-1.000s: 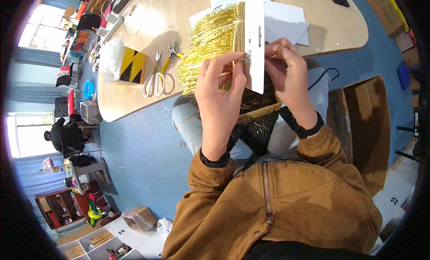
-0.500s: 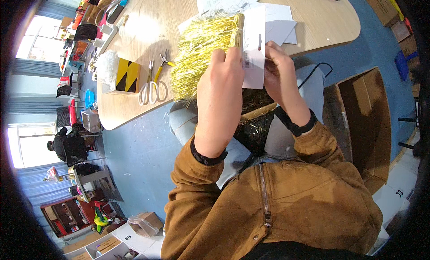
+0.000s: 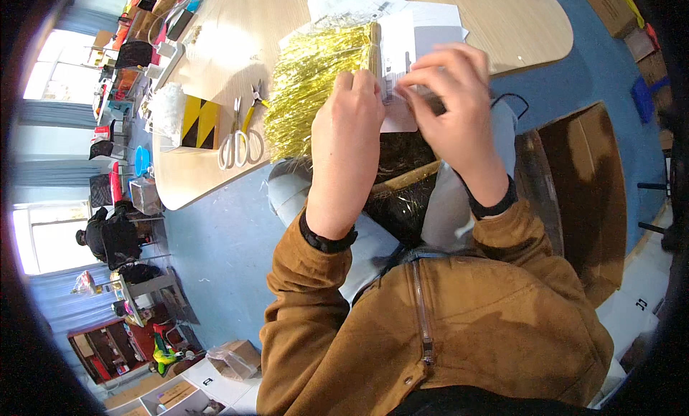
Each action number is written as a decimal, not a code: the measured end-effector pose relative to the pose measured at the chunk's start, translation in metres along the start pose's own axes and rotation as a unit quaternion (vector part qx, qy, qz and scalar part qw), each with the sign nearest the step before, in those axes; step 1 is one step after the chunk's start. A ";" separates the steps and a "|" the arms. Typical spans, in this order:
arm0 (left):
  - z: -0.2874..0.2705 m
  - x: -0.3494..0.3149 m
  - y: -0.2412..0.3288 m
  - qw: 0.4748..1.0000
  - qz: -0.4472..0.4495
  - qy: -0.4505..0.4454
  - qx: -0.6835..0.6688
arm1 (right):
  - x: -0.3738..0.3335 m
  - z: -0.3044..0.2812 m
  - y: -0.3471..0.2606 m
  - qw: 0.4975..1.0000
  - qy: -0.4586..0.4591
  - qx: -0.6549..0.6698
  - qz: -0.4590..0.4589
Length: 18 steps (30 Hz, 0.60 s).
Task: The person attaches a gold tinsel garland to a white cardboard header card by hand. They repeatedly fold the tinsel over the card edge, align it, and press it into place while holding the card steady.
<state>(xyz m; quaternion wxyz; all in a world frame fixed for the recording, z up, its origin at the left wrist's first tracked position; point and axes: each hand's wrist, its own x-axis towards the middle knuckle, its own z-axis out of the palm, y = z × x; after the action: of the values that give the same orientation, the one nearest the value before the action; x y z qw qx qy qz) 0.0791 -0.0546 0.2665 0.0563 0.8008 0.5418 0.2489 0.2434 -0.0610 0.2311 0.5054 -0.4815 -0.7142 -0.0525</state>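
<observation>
My left hand [image 3: 347,150] is closed on the headed edge of a shiny gold tinsel fringe [image 3: 305,86], beside a white hang card [image 3: 399,50]. The tinsel strands fan out to the left over the table's near edge. My right hand [image 3: 459,104] is over the card's right side, its thumb and forefinger pinched together near the hang slot. Its other fingers are curved and a little blurred; whatever the pinch holds is too small to make out. More gold strands and a tan strip [image 3: 405,178] lie over dark material on my lap.
On the wooden table [image 3: 237,50] to the left lie white-handled scissors [image 3: 240,149], yellow-handled pliers [image 3: 251,113] and a black-and-yellow striped box [image 3: 199,122]. White cards [image 3: 439,25] lie beyond my hands. An open cardboard box [image 3: 585,194] stands at right. A person [image 3: 115,233] sits far left.
My right hand has come up from behind the card's right edge to over its face, fingers pinching. The fringe and card have shifted slightly left, with my left hand still gripping.
</observation>
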 end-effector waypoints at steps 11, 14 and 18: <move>0.017 -0.004 -0.003 1.000 0.022 0.004 0.004 | 0.003 0.023 0.020 0.969 -0.193 0.121 0.091; 0.020 -0.004 -0.003 0.999 0.022 0.017 0.015 | -0.001 0.031 0.022 0.964 -0.179 0.149 0.131; 0.020 -0.007 -0.005 0.999 0.013 0.029 -0.019 | -0.001 0.033 0.023 0.969 -0.176 0.143 0.102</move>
<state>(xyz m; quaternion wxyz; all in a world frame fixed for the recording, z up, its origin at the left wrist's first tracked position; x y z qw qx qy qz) 0.0826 -0.0550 0.2450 0.0524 0.7989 0.5280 0.2833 0.2384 -0.0305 0.2048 0.4382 -0.4762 -0.7388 0.1880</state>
